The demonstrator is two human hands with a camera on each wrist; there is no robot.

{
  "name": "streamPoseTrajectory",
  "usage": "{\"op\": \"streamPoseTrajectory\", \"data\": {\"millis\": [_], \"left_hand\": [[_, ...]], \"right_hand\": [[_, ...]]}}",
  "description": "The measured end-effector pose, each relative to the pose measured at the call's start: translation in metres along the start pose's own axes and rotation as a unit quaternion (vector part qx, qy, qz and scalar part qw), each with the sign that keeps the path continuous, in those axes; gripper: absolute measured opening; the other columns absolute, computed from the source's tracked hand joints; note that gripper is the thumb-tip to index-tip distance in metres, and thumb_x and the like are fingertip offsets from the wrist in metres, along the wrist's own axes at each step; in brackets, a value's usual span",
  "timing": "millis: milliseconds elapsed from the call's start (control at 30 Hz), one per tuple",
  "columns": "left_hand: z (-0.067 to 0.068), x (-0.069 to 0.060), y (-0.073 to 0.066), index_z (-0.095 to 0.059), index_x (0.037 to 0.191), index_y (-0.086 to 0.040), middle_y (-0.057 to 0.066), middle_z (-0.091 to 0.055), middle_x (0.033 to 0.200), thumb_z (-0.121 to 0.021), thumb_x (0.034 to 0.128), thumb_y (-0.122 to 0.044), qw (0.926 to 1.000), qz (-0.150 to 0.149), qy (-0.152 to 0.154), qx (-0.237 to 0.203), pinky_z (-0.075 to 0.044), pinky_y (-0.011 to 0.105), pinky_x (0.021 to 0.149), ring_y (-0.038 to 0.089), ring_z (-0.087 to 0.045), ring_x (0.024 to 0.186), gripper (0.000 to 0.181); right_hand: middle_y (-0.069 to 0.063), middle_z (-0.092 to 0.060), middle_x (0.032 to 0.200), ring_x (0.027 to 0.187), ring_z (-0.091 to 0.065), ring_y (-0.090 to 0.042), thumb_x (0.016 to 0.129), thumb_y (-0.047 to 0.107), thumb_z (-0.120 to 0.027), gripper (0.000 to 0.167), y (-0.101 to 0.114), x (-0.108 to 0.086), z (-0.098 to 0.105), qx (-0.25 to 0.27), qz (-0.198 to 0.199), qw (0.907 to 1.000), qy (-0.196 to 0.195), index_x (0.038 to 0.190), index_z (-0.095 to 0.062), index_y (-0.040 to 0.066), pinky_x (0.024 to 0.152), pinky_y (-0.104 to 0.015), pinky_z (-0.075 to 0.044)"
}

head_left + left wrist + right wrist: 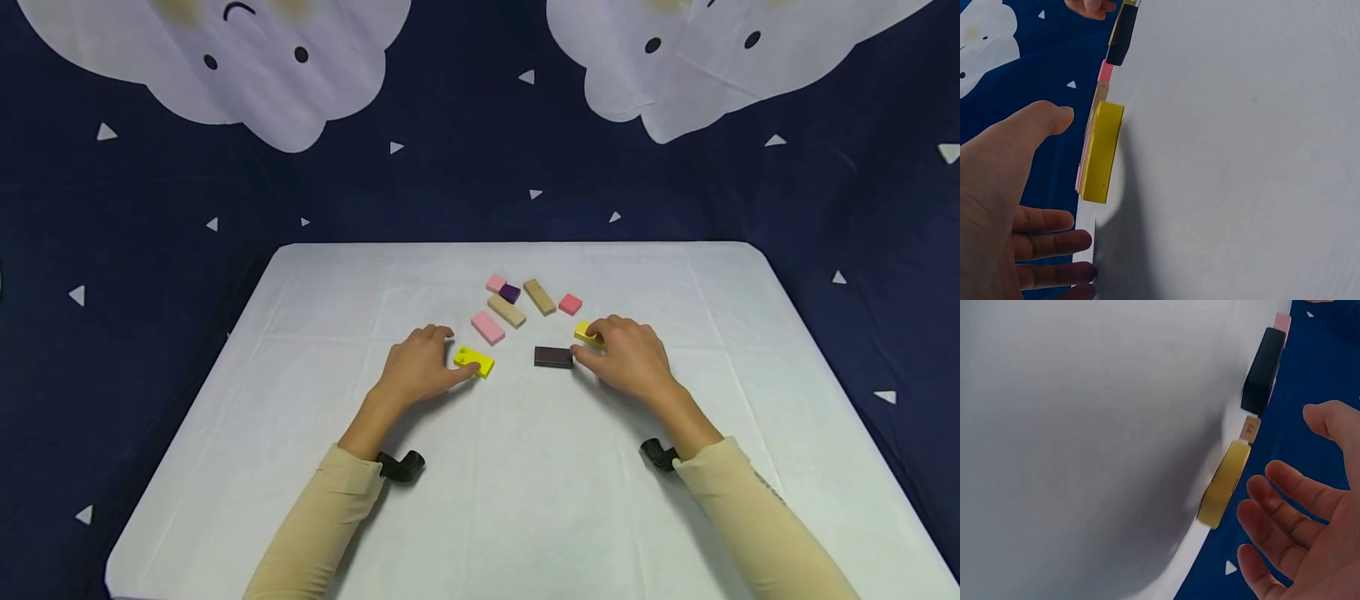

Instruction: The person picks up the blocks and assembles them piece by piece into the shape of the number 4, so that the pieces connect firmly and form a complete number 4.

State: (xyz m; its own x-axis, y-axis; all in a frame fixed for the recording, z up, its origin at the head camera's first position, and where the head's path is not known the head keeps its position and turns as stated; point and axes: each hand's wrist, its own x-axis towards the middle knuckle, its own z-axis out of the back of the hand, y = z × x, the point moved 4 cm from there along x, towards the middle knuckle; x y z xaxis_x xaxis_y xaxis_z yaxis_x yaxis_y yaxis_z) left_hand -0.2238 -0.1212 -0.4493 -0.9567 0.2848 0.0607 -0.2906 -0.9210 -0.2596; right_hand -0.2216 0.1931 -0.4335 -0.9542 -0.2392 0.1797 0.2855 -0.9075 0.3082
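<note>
My left hand (420, 365) hovers around a yellow block (468, 358), its thumb near one end and its fingers beyond the other. The left wrist view shows a gap between that hand's fingers and the yellow block (1102, 153). On the other side, my right hand (632, 354) hangs over a second yellow block (584, 332) and partly hides it. Loosely bent and apart, its fingers (1304, 487) stay clear of this yellow block (1225, 486) in the right wrist view. A dark brown block (553, 357) lies close to the right thumb.
Farther back on the white table (525, 500) lie a long pink block (488, 327), two tan blocks (506, 311), a small light pink block (495, 283), a dark purple block (510, 292) and a coral block (570, 304). A dark blue cloth (465, 192) hangs behind.
</note>
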Motion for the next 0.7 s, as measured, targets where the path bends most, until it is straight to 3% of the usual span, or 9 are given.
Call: {"op": "streamPoseTrajectory", "data": {"millis": [333, 500, 700], "left_hand": [[-0.007, 0.003, -0.013, -0.061, 0.113, -0.008, 0.004, -0.058, 0.099, -0.053, 0.0661, -0.084, 0.9994, 0.011, -0.008, 0.032, -0.046, 0.036, 0.06, 0.019, -0.05, 0.086, 0.089], [-0.01, 0.003, -0.013, -0.06, 0.104, -0.009, 0.002, -0.054, 0.09, -0.055, 0.0643, -0.083, 0.9987, 0.017, -0.015, 0.047, -0.043, 0.033, 0.055, 0.018, -0.047, 0.079, 0.084], [-0.013, 0.003, -0.014, -0.059, 0.098, -0.01, 0.0, -0.052, 0.085, -0.059, 0.065, -0.079, 0.9991, 0.016, -0.018, 0.035, -0.042, 0.033, 0.053, 0.017, -0.047, 0.076, 0.076]], "right_hand": [[-0.004, -0.065, 0.095, 0.084, -0.06, -0.027, 0.081, 0.054, -0.066, 0.049, 0.018, 0.0, -0.012, -0.005, -0.007, 0.9994, 0.033, 0.103, -0.071, 0.01, 0.075, -0.047, -0.043], [-0.004, -0.065, 0.092, 0.079, -0.059, -0.028, 0.08, 0.056, -0.066, 0.051, 0.025, 0.002, -0.016, -0.024, 0.005, 0.9993, 0.026, 0.1, -0.072, 0.009, 0.07, -0.046, -0.043], [-0.003, -0.062, 0.084, 0.07, -0.056, -0.025, 0.079, 0.057, -0.066, 0.051, 0.032, 0.005, -0.019, -0.041, 0.009, 0.9988, 0.024, 0.097, -0.072, 0.009, 0.064, -0.043, -0.042]]}}
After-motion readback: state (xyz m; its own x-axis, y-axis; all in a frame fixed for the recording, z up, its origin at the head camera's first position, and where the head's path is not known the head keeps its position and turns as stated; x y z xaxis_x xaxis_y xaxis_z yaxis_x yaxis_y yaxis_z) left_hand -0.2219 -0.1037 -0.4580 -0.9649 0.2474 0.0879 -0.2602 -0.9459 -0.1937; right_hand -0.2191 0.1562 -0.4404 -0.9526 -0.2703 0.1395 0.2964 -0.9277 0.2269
